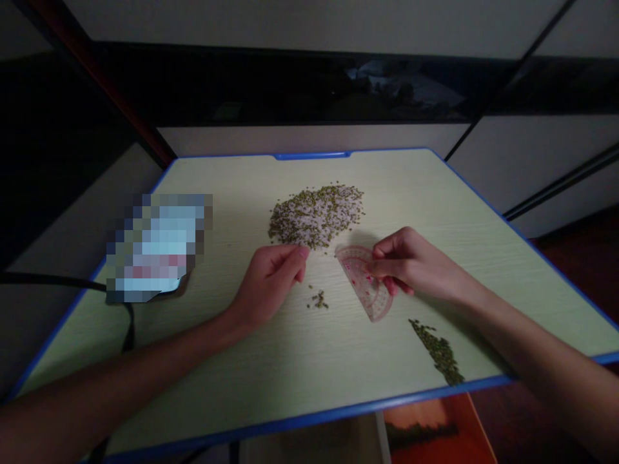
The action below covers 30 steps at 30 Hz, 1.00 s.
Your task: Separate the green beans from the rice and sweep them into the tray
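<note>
On one table (203, 374) sit three grain piles (316, 216). My right hand (411, 264) pinches one protractor (363, 287); my left hand (265, 283) curls closed, insides hidden.

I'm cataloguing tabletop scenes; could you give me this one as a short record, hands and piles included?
Left hand: fingers pinched together at the mixed pile's near edge
Right hand: holds a see-through protractor
Mixed pile: green and whitish grains
Small cluster: a few green grains, between the hands
Green pile: near edge of the table, right side
Blurred item: left side, identity unclear
</note>
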### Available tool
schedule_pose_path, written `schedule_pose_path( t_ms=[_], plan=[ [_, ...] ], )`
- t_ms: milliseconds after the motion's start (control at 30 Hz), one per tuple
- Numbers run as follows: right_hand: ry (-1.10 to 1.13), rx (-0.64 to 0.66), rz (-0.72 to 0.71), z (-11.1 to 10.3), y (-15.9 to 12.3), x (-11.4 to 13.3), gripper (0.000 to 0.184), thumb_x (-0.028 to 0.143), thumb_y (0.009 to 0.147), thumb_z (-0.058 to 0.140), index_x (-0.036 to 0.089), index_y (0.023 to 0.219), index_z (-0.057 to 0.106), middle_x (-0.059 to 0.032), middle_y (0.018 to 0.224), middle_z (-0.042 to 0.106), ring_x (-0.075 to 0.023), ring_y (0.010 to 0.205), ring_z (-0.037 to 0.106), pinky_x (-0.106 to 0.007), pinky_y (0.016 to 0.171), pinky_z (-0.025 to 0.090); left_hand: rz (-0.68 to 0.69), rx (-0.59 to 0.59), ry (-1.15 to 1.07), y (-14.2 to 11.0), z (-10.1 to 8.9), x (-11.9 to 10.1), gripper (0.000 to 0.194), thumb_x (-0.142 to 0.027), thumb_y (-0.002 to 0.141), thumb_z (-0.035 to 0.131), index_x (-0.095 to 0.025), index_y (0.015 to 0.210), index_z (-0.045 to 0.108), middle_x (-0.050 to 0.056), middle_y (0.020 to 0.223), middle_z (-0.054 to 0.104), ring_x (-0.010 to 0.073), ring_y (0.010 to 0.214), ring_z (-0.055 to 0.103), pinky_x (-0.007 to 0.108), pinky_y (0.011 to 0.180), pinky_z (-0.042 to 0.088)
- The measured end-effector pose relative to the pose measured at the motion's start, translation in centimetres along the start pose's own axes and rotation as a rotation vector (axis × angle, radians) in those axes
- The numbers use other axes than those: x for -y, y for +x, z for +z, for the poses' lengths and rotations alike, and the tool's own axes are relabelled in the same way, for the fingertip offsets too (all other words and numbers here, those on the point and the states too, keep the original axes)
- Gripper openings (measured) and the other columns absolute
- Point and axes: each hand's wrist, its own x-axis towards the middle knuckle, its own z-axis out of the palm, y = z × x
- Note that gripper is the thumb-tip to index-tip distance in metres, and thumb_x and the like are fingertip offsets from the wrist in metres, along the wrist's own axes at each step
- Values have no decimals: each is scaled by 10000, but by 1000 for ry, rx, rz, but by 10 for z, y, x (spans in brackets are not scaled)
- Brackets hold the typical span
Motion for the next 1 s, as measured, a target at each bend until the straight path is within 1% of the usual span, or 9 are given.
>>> schedule_pose_path(
  t_ms=[100,267,400,567,700,767,833,900,1000],
  plan=[
    [16,56,7,2,2,2,186,162,641,535,160,457,513,44,352,486,-37,285,363,-177,309,260,8,-1,0,0,0,0,348,-276,789,441,-188,453,438,-69,336,338,56,329,284,209,340,188],
    [8,107,34,6,3,7,185,134,643,536,160,462,512,59,340,477,-28,263,341,-164,288,236,6,-3,4,0,0,0,345,-267,790,436,-190,454,441,-69,334,338,58,327,285,211,346,198],
    [7,154,7,11,3,8,212,132,658,532,164,452,488,66,344,462,-28,272,342,-158,290,243,10,-3,3,0,0,0,348,-273,796,430,-191,457,439,-71,336,337,58,325,283,213,349,201],
    [16,225,-28,17,2,6,199,116,661,516,167,473,474,70,370,455,-32,297,350,-156,296,250,7,0,-18,-2,0,0,348,-264,801,434,-186,462,442,-72,334,340,53,319,282,211,347,194],
    [81,290,-98,11,-1,5,174,116,672,521,164,509,489,69,402,462,-34,333,365,-157,331,280,-5,-15,-53,-1,0,1,354,-252,796,445,-181,449,444,-69,333,344,49,311,289,206,342,193],
    [145,243,-190,5,-3,5,161,125,684,556,157,534,508,66,430,469,-37,370,391,-160,368,306,-20,-52,-111,1,0,2,366,-255,794,452,-182,436,437,-65,329,339,49,303,288,205,338,190],
    [222,116,-318,-1,-5,5,161,126,692,602,153,553,526,54,473,496,-46,423,444,-167,416,348,-28,-127,-210,4,-1,4,371,-273,790,466,-184,431,437,-62,325,330,49,293,274,207,329,172],
    [316,-20,-440,-6,-7,3,152,128,705,637,158,591,540,30,549,565,-70,508,531,-188,499,426,-20,-223,-320,7,-2,8,366,-284,781,490,-184,432,442,-60,327,323,50,295,264,209,325,157],
    [431,-134,-552,-7,-7,-1,93,149,739,659,179,705,578,11,647,645,-101,593,615,-237,617,503,20,-349,-442,11,-4,11,349,-266,764,527,-180,436,444,-57,342,331,51,313,268,210,334,159]
  ],
)
